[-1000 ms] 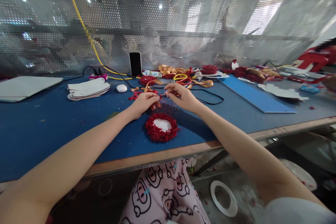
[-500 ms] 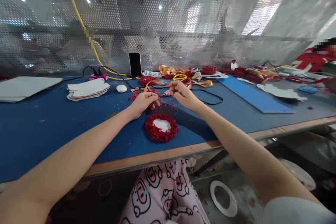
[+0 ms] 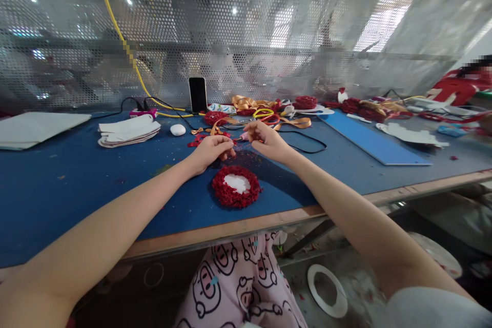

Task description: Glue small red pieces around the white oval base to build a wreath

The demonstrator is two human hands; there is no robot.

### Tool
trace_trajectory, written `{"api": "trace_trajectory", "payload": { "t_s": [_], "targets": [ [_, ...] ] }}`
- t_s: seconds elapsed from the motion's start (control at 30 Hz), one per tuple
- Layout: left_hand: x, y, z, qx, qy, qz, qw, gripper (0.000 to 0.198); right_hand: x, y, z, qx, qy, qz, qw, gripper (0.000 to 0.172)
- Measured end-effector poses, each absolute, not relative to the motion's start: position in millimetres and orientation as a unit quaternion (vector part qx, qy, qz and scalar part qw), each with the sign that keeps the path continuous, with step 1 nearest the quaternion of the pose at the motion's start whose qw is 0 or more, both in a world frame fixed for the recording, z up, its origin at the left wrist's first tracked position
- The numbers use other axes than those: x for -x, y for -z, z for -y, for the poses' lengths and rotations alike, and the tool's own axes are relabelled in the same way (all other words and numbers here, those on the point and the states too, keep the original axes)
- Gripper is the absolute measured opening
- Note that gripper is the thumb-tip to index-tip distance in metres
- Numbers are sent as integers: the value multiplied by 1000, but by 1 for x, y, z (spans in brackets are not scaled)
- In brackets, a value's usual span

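Observation:
My left hand point(image 3: 215, 151) hovers over the blue tabletop with thumb and forefinger pinched; a tiny red bit shows at the fingertips, too small to name. Just to its right, my right hand point(image 3: 267, 141) has its fingers curved and apart, with nothing visible between them. Between the two hands a pink tool with a thin tip point(image 3: 244, 136) lies partly hidden by the right fingers. Below both hands, close to the table edge, rests a ring of ruffled dark red material point(image 3: 236, 200) around a white centre point(image 3: 237, 183). Red scraps point(image 3: 197, 139) lie beyond the left hand.
Stacked white pieces point(image 3: 128, 130) and a white oval object point(image 3: 178, 129) sit to the left. A phone point(image 3: 198, 95) stands against the mesh screen. Orange ribbon point(image 3: 253, 104), a black cable point(image 3: 313, 149) and a blue board point(image 3: 372, 138) occupy the back and right. Another person point(image 3: 459, 84) is at far right.
My right hand's fingers have come apart from a pinch, and the hand has shifted slightly down. My left hand keeps its pinch in nearly the same place. The red ring has not moved.

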State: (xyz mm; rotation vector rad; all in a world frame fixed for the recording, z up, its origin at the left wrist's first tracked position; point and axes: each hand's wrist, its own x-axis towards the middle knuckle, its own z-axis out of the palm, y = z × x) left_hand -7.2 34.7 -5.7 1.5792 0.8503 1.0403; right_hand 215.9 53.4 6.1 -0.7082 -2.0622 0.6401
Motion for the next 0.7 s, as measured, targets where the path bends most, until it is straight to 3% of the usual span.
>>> {"api": "trace_trajectory", "payload": {
  "t_s": [0.7],
  "targets": [
    [7,5,-33,-667,-422,-339,512,26,-218,-2,-57,291,-242,826,418,42]
  ]
}}
